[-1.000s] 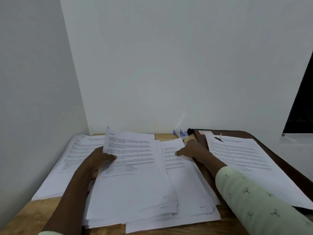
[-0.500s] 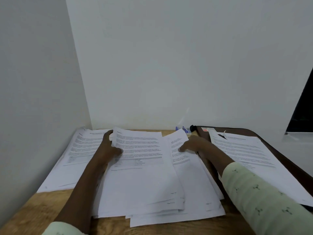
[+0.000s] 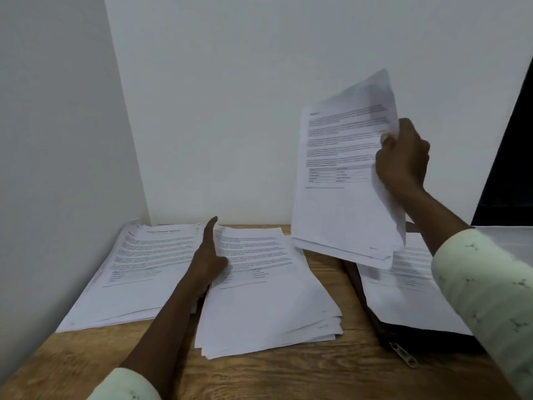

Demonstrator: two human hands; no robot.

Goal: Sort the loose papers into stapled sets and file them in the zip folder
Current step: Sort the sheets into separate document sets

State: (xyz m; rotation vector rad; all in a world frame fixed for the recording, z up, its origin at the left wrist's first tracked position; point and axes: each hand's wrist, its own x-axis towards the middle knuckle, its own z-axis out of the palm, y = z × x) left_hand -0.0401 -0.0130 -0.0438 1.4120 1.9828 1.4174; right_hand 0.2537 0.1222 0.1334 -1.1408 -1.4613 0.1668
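Observation:
My right hand grips a bundle of printed sheets by its right edge and holds it upright in the air, above the table's right side. My left hand lies with straight fingers on the left edge of the middle paper stack. A second paper stack lies at the far left by the wall. The dark zip folder lies at the right with a printed sheet on top; its metal zip pull hangs at the front.
The wooden table sits in a white wall corner; the left wall stands close to the left stack. A white ledge and a dark opening lie at the far right.
My right hand has lifted a bundle of sheets off the middle pile, up and to the right. My left hand stays on the middle stack's left edge. The camera view has shifted.

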